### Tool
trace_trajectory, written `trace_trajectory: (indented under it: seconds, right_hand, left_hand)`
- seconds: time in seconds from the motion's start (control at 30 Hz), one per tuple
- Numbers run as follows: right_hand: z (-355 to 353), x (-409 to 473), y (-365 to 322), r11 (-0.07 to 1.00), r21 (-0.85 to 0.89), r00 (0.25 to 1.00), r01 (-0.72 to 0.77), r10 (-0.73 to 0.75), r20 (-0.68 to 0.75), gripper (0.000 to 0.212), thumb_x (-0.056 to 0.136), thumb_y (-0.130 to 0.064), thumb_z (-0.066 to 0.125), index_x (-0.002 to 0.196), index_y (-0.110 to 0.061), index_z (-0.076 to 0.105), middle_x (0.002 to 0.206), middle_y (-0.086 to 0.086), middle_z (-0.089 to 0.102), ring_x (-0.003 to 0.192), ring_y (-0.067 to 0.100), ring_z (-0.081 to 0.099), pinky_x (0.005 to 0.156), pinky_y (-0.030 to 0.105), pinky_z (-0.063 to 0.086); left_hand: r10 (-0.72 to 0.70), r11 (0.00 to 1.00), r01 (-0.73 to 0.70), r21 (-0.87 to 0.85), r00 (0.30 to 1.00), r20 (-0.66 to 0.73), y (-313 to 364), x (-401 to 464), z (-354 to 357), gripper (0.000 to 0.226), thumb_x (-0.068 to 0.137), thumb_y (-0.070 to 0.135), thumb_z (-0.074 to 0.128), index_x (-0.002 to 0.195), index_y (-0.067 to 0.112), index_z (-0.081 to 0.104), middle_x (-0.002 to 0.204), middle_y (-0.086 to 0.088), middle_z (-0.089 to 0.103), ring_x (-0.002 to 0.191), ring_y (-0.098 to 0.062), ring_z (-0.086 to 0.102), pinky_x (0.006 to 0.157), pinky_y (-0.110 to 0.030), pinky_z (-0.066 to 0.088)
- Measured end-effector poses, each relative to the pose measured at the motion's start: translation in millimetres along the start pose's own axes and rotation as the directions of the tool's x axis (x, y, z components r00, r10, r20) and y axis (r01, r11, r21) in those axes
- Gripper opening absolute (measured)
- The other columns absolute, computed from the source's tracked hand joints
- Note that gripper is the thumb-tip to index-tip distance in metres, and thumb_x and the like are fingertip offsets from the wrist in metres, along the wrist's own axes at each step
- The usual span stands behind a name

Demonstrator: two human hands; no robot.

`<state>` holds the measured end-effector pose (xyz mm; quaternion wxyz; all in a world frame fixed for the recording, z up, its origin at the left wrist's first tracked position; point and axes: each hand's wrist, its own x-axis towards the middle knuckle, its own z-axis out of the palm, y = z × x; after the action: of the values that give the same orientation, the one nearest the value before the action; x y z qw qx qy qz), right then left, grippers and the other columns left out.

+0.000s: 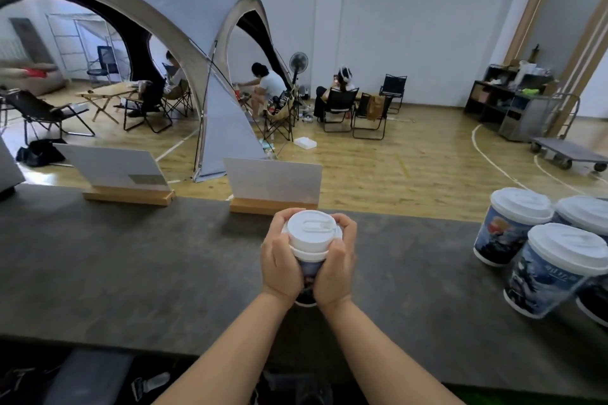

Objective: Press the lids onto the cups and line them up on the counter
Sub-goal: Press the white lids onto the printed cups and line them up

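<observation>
Cup in hand (309,268) is held mid-table (131,260), just in front of the nearer wooden-based sign stand (273,182), which serves as landmark here. Left hand (279,263) and right hand (335,265) are both wrapped round the cup wall, fingers curled over the rim zone from either side; grip is narrow and full on the cup. White lid (312,233) is seen on top, but a white band shows below its skirt, so it is judged not fully seated yet: pressing step prob. in progress on this one. Whether the cup base touches the table can't be told, as the wrists cover it. Cup's long axis runs roughly vertical, mouth and lid up, top tipped slightly away from the wearer; sip slot on the lid lies across, left-to-right. Well to the right of the stand, a cluster of lidded cups (513,227) is set on the table: at least three w/ lids on, a fourth partly cut off by frame edge. They are bunched, touching or nearly so, not in a clean row, so lining-up is judged still to do. No loose lids or unlidded cups are visible, so this may be the last cup, though off-frame stock can't be ruled out. A second sign stand (115,171) sits left of the landmark.
</observation>
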<state>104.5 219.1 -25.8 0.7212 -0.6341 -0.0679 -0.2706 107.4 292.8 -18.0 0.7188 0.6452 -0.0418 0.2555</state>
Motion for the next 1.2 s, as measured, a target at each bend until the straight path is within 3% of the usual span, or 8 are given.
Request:
trace_trajectory:
  seconds: [0.07, 0.17, 0.27, 0.43, 0.53, 0.67, 0.9, 1.2]
  right_hand:
    - [-4.4, 0.0, -4.1, 0.999, 0.027, 1.0, -0.02, 0.02, -0.012, 0.026, 0.08, -0.033, 0.041, 0.104, -0.026, 0.05, 0.093, -0.004, 0.062, 0.083, 0.004, 0.063, 0.066, 0.023, 0.051]
    - [-9.3, 4.4, -5.4, 0.994, 0.063, 0.993, -0.094, 0.098, -0.065, 0.021, 0.08, -0.027, 0.042, 0.094, -0.032, 0.055, 0.091, -0.001, 0.063, 0.085, 0.016, 0.062, 0.068, 0.03, 0.05]
    - [-7.4, 10.3, -6.0, 0.988, -0.022, 0.988, -0.152, 0.151, -0.037, 0.019, 0.078, -0.038, 0.041, 0.09, -0.044, 0.055, 0.094, 0.005, 0.064, 0.088, 0.024, 0.061, 0.076, 0.046, 0.05]
    - [-4.6, 15.2, -8.9, 0.985, -0.128, 0.99, -0.113, 0.123, 0.07, 0.041, 0.08, -0.03, 0.033, 0.104, -0.05, 0.06, 0.104, -0.009, 0.067, 0.101, 0.016, 0.063, 0.083, 0.037, 0.053]
    - [-1.5, 14.8, -6.3, 0.987, -0.143, 0.994, -0.072, 0.083, 0.073, 0.037, 0.083, -0.026, 0.034, 0.097, -0.042, 0.064, 0.098, -0.012, 0.07, 0.096, 0.013, 0.065, 0.081, 0.038, 0.055]
    - [3.0, 11.0, -1.2, 0.997, -0.076, 1.0, -0.017, 0.018, 0.012, 0.033, 0.086, -0.022, 0.035, 0.1, -0.028, 0.064, 0.096, -0.009, 0.07, 0.092, 0.015, 0.066, 0.075, 0.036, 0.055]
    - [9.6, 10.2, 2.1, 1.0, 0.01, 0.999, 0.023, -0.022, -0.038, 0.032, 0.089, -0.017, 0.033, 0.1, -0.017, 0.062, 0.094, -0.003, 0.069, 0.089, 0.019, 0.066, 0.069, 0.033, 0.054]
    - [9.5, 13.3, 9.6, 0.996, 0.019, 0.995, 0.091, -0.09, -0.046, 0.029, 0.087, -0.026, 0.035, 0.099, -0.023, 0.061, 0.093, -0.004, 0.069, 0.087, 0.019, 0.066, 0.067, 0.035, 0.055]
  left_hand:
    - [-0.048, 0.998, 0.051, -0.023, 0.992, 0.115, 2.7, 7.6, -5.1, 0.037, 0.083, 0.02, 0.036, 0.106, 0.011, 0.064, 0.101, -0.009, 0.071, 0.097, -0.03, 0.067, 0.082, -0.052, 0.055]
    - [-0.091, 0.996, 0.084, 0.041, 0.971, 0.222, 8.6, 19.4, -15.5, 0.039, 0.082, 0.018, 0.038, 0.108, 0.011, 0.065, 0.105, -0.01, 0.071, 0.102, -0.029, 0.065, 0.088, -0.046, 0.053]
    - [0.006, 0.973, -0.029, 0.231, 0.995, 0.097, 9.0, 15.9, -22.1, 0.028, 0.096, 0.021, 0.036, 0.102, 0.025, 0.064, 0.099, 0.006, 0.07, 0.094, -0.009, 0.065, 0.084, -0.039, 0.055]
    - [0.003, 0.976, 0.005, 0.218, 0.999, -0.039, 8.1, -10.0, -11.4, 0.034, 0.099, 0.044, 0.029, 0.111, 0.042, 0.061, 0.107, 0.024, 0.067, 0.104, 0.005, 0.061, 0.087, -0.022, 0.051]
    - [0.016, 0.993, -0.011, 0.115, 0.999, -0.037, 0.0, -10.7, -7.4, 0.046, 0.094, 0.05, 0.027, 0.12, 0.033, 0.06, 0.114, 0.016, 0.067, 0.106, 0.0, 0.062, 0.088, -0.023, 0.052]
    - [0.025, 1.0, -0.024, 0.01, 0.997, -0.079, -0.7, -5.6, 1.0, 0.039, 0.094, 0.028, 0.03, 0.111, 0.02, 0.064, 0.108, 0.003, 0.069, 0.101, -0.009, 0.065, 0.085, -0.031, 0.055]
    - [0.059, 0.997, -0.064, -0.04, 0.992, -0.114, -5.4, -4.0, 4.9, 0.035, 0.094, 0.021, 0.031, 0.108, 0.018, 0.063, 0.1, 0.012, 0.069, 0.096, -0.011, 0.067, 0.077, -0.023, 0.054]
    - [0.119, 0.992, -0.123, -0.038, 0.988, -0.093, -11.9, 2.0, 4.8, 0.036, 0.094, 0.018, 0.03, 0.108, 0.013, 0.063, 0.101, -0.001, 0.07, 0.097, -0.018, 0.067, 0.077, -0.032, 0.056]
